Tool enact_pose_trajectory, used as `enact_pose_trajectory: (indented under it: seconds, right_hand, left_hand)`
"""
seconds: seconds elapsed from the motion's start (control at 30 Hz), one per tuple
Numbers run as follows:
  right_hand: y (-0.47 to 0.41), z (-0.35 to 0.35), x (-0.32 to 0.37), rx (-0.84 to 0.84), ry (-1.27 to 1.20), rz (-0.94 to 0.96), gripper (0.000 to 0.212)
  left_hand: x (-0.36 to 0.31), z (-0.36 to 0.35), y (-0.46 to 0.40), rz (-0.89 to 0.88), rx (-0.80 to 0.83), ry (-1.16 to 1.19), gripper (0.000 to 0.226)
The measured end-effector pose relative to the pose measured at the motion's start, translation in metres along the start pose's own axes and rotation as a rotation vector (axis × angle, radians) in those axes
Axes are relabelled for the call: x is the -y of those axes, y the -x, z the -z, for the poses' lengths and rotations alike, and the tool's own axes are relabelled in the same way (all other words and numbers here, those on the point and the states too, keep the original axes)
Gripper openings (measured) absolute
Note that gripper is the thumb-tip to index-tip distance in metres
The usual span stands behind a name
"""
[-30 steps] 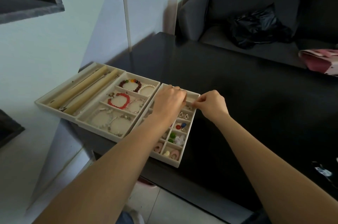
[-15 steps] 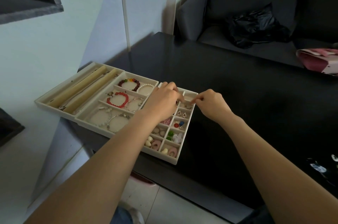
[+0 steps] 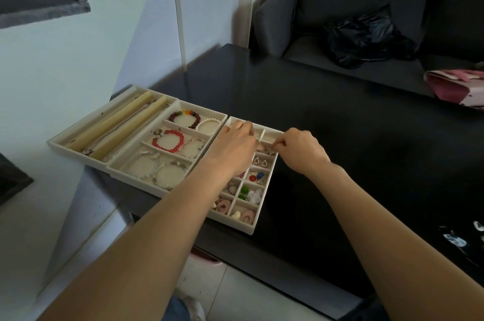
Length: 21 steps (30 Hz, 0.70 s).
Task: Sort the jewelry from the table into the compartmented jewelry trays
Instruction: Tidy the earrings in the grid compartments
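Observation:
Three cream trays sit side by side at the dark table's left edge. The small-compartment earring tray (image 3: 258, 218) holds triangle earrings (image 3: 260, 162), red and blue studs (image 3: 255, 177), green beads (image 3: 245, 191) and pink hoops (image 3: 248, 215). My left hand (image 3: 233, 148) hovers over its far left compartments, fingers curled downward and hiding what lies under them. My right hand (image 3: 298, 150) reaches in from the right, thumb and forefinger pinching a small metal earring (image 3: 269, 150) in a far right compartment. The bracelet tray (image 3: 115, 170) holds a red bead bracelet (image 3: 167, 140).
At the far left, the necklace tray (image 3: 61, 144) carries two long cream rolls (image 3: 112, 125). On the grey sofa behind the table lie a black plastic bag (image 3: 366, 38) and a pink pouch (image 3: 455, 85). The table's edge runs just under the trays.
Both hands stay over the far end of the earring tray, shifting only slightly. The right fingertips have dipped lower into a far right compartment.

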State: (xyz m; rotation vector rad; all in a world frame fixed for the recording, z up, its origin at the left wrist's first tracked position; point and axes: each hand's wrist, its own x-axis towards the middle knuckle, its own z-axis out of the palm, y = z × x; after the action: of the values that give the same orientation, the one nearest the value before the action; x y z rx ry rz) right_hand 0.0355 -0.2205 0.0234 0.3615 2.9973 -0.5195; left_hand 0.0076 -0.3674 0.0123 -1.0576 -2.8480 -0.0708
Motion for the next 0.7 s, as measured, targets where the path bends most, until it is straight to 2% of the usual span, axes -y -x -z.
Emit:
enact_pose_trajectory:
  seconds: [0.1, 0.17, 0.27, 0.37, 0.47, 0.6, 0.7]
  right_hand:
    - [-0.001, -0.001, -0.003, 0.023, 0.008, 0.006, 0.025]
    - [-0.003, -0.003, -0.004, 0.059, -0.096, -0.009, 0.025]
    - [-0.003, 0.002, 0.000, 0.079, -0.562, -0.146, 0.020]
    - [0.002, 0.015, 0.005, 0.112, -1.066, -0.366, 0.018]
    - [0.007, 0.021, 0.005, 0.195, -1.380, -0.444, 0.016]
    - [0.009, 0.019, 0.005, 0.223, -1.440, -0.374, 0.019]
    - [0.006, 0.016, 0.005, 0.175, -1.444, -0.394, 0.015]
  left_hand:
    - [0.001, 0.001, 0.000, 0.001, -0.003, 0.013, 0.046]
    - [0.000, 0.000, 0.000, 0.001, 0.008, 0.018, 0.049]
    - [-0.006, 0.000, -0.002, 0.028, -0.004, 0.107, 0.051]
    - [-0.011, 0.005, -0.005, 0.100, -0.103, 0.296, 0.045]
    - [-0.011, 0.012, -0.006, 0.201, -0.208, 0.508, 0.031]
    - [-0.019, 0.012, -0.006, 0.117, -0.180, 0.741, 0.026]
    - [-0.022, 0.009, -0.007, 0.090, -0.132, 0.760, 0.025]
